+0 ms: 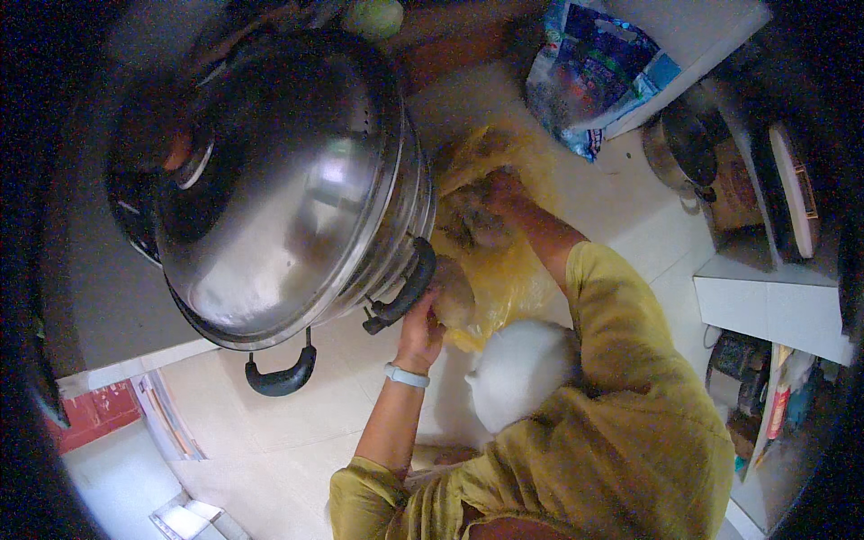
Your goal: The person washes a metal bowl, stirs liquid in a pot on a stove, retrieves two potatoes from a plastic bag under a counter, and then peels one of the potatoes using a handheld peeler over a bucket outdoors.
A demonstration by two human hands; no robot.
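A yellow plastic bag [516, 270] hangs or stands low in front of me, its mouth spread. My right hand [499, 192] reaches into its opening, beside dark, lumpy contents [472, 219] that I cannot make out; whether its fingers hold anything is hidden. My left hand [425, 331], with a pale band at the wrist, is at a rounded brownish thing [453, 293] by the bag's near side, next to the black pot handle. Its fingers are partly covered. Close to the bag and my body is a white rounded object [523, 371].
A large lidded steel steamer pot [290, 202] stands at left on a grey counter [115, 304], its black handles [280, 378] jutting over the edge. A blue printed bag [587, 81] is at the upper right. A metal pot [675, 148] and a shelf [769, 304] stand at right.
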